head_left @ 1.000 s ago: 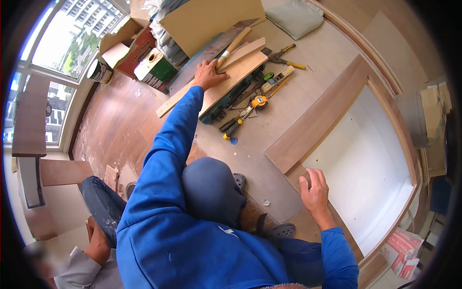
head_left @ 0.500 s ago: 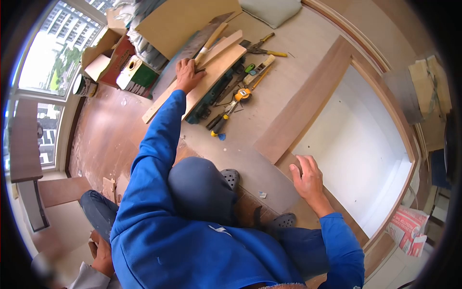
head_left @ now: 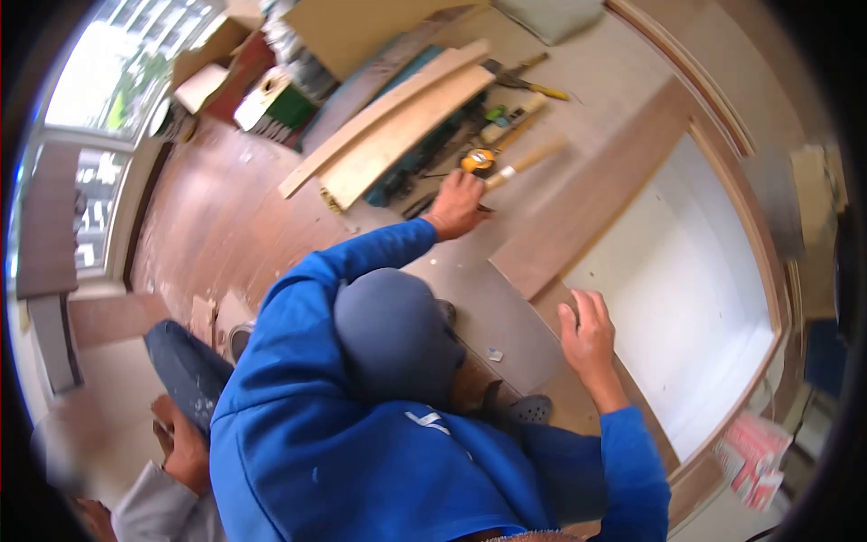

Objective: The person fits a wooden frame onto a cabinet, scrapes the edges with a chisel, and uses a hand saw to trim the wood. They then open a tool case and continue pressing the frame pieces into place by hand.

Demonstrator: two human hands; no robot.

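Note:
My left hand (head_left: 459, 208) is closed around a wooden-handled tool, above the floor beside the hand tools. The tool's pale handle (head_left: 535, 159), blurred by motion, sticks out past my fingers toward the upper right, with a white band near my hand. Its working end is hidden by the hand. An orange tape measure (head_left: 478, 161) lies just beyond my fingers. On the right, my right hand (head_left: 589, 339) hovers by the near edge of a wood-framed white panel box (head_left: 673, 298), fingers slightly bent and apart, holding nothing.
Wooden planks (head_left: 406, 126) lie stacked at the upper middle, near pliers with yellow handles (head_left: 546, 90). A green-and-white can (head_left: 271, 107) and cardboard boxes stand by the window. At lower left, another person's hand (head_left: 185, 452) shows beside a dark trouser leg.
My left hand has lifted the wooden-handled tool off the planks and carried it right and toward me. My right hand stays at the panel's edge, and the view has shifted slightly.

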